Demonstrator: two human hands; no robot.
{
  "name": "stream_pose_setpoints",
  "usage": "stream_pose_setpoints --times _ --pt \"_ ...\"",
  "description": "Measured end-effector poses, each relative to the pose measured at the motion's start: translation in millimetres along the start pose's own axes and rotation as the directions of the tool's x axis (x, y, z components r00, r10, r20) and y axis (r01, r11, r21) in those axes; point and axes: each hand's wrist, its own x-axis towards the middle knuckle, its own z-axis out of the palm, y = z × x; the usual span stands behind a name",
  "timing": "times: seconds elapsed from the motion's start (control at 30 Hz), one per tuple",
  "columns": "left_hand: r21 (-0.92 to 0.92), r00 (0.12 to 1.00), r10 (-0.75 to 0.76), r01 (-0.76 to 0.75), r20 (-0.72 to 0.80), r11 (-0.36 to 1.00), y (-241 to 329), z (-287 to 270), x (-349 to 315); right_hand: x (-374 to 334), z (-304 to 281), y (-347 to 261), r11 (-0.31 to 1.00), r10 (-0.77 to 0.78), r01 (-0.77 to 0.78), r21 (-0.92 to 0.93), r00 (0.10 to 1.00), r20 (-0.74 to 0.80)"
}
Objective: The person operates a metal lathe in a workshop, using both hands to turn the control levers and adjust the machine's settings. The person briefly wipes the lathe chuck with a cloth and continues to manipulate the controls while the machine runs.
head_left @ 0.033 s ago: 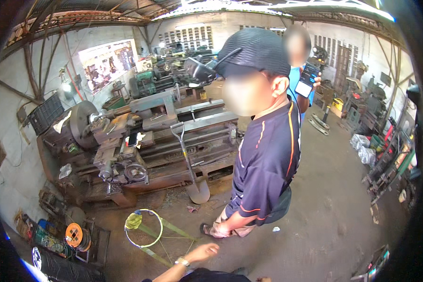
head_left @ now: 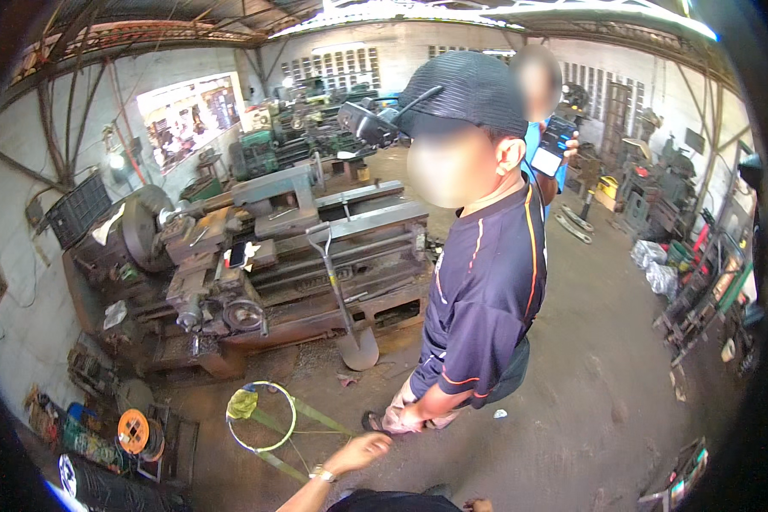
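Note:
My left hand [head_left: 360, 452] reaches in from the lower edge, a metal-banded watch [head_left: 321, 473] on its wrist. Its fingers are loosely bent and somewhat apart, with nothing visible in them. Just left of it on the floor lies a pale round hoop [head_left: 293, 418] with a yellow-green cloth [head_left: 242, 404] on its rim and green straps [head_left: 320, 416] running from it. Only a sliver of my right hand [head_left: 480, 506] shows at the bottom edge; its fingers are hidden. Close ahead stands a person in a dark shirt [head_left: 491, 290] and cap, hands [head_left: 404, 418] held together low in front.
A large lathe [head_left: 333, 277] fills the left side, with a shovel [head_left: 341, 299] leaning on it. An orange cable spool [head_left: 134, 431] sits at lower left. Behind, another person holds a phone [head_left: 552, 147]. Metal stock and tools [head_left: 700, 299] line the right wall.
My left hand has shifted slightly up and left, its fingers a little more bent. The view has moved slightly; the person in front stays in place.

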Motion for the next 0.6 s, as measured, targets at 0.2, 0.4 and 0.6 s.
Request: stream_pose_setpoints --times 0.2,0.4,0.6 --pt "-0.036 0.744 0.22 -0.311 -0.631 0.95 127.1 -147.1 -133.4 48.8 66.0 -50.5 0.941 0.199 -0.155 -0.301 0.973 0.119" --pt "0.025 0.528 0.348 -0.525 -0.775 0.851 152.6 -210.1 -260.2 3.4 172.7 -162.1 0.922 -0.054 0.123 -0.368 0.98 0.192" --pt "-0.041 0.487 0.196 -0.434 -0.851 0.9 105.7 -241.0 -313.7 -57.4 256.9 -209.1 0.949 -0.072 0.166 -0.267 0.942 0.327"
